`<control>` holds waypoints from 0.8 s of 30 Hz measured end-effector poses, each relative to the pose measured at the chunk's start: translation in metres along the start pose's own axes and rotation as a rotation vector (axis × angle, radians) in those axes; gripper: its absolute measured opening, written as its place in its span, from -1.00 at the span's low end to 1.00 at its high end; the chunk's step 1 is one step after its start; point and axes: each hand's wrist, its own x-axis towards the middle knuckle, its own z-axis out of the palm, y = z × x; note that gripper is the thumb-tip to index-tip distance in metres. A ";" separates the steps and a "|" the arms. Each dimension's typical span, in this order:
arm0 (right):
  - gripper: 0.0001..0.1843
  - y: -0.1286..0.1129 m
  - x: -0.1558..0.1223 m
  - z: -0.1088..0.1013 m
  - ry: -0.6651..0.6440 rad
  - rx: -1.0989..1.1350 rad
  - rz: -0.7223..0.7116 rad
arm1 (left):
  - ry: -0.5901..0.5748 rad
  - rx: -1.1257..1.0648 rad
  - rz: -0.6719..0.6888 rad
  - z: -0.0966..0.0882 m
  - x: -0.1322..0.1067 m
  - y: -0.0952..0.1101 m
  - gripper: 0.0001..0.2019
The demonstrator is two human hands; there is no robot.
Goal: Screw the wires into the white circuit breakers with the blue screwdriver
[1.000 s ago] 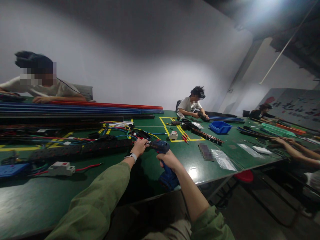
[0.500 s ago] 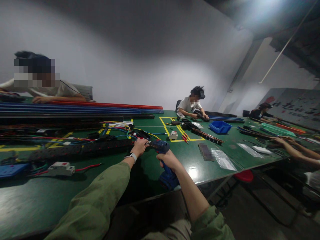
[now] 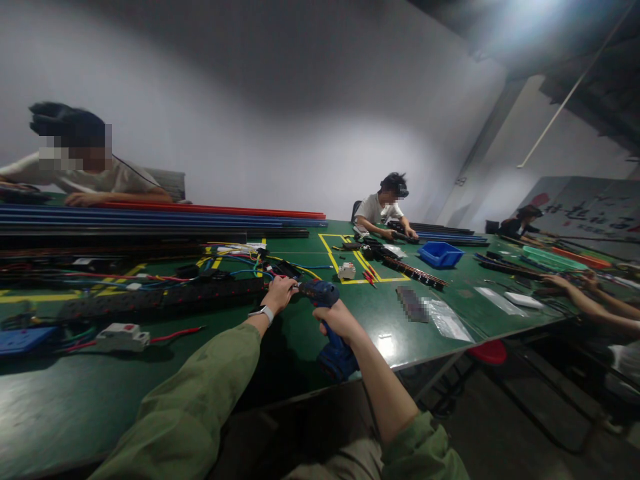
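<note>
My right hand (image 3: 340,320) is wrapped round the grip of a blue cordless drill (image 3: 325,293), whose tip points left and whose battery base hangs near the table's front edge. At the drill's tip, my left hand (image 3: 279,297) has its fingers closed. It meets the right end of a long black socket strip (image 3: 215,294); what the fingers pinch there is hidden. Coloured wires (image 3: 260,260) fan out just behind my left hand. To the left, a white circuit breaker (image 3: 123,338) with a red wire lies in front of the strip, beside a blue socket plate (image 3: 27,341).
Long blue and red rails (image 3: 215,212) lie along the back. Right of the drill are another breaker (image 3: 347,271), a blue bin (image 3: 440,255) and plastic bags (image 3: 450,320). Co-workers sit across the table and at the right. A red stool (image 3: 487,352) stands by the edge.
My hands and the drill look unmoved. The co-worker at the left has shifted their head slightly, and hands of co-workers farther right have moved a little.
</note>
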 end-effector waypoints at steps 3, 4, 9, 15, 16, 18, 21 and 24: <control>-0.79 -0.002 -0.001 0.000 0.002 -0.003 0.004 | 0.006 -0.006 0.002 0.000 0.000 0.000 -0.77; -0.79 -0.002 -0.002 0.000 0.001 -0.003 0.002 | 0.008 -0.008 0.003 0.000 0.000 0.000 -0.77; -0.88 -0.002 -0.002 0.001 0.015 -0.018 0.032 | 0.005 -0.008 0.011 0.001 0.000 -0.002 -0.78; -0.88 -0.002 -0.002 0.001 0.009 -0.004 0.020 | 0.003 -0.005 0.016 0.002 0.001 -0.003 -0.79; -0.88 -0.002 -0.002 0.001 0.011 -0.004 0.022 | 0.002 -0.007 0.015 0.002 0.001 -0.003 -0.79; -0.87 -0.002 -0.002 0.000 0.011 -0.002 0.026 | 0.000 -0.010 0.012 0.002 0.001 -0.003 -0.79; -0.82 -0.002 -0.002 0.000 0.002 -0.001 0.021 | -0.007 -0.016 0.007 0.001 0.001 -0.003 -0.79; -0.83 -0.002 -0.002 0.000 0.002 -0.006 0.015 | -0.013 -0.020 0.005 0.000 0.000 -0.001 -0.79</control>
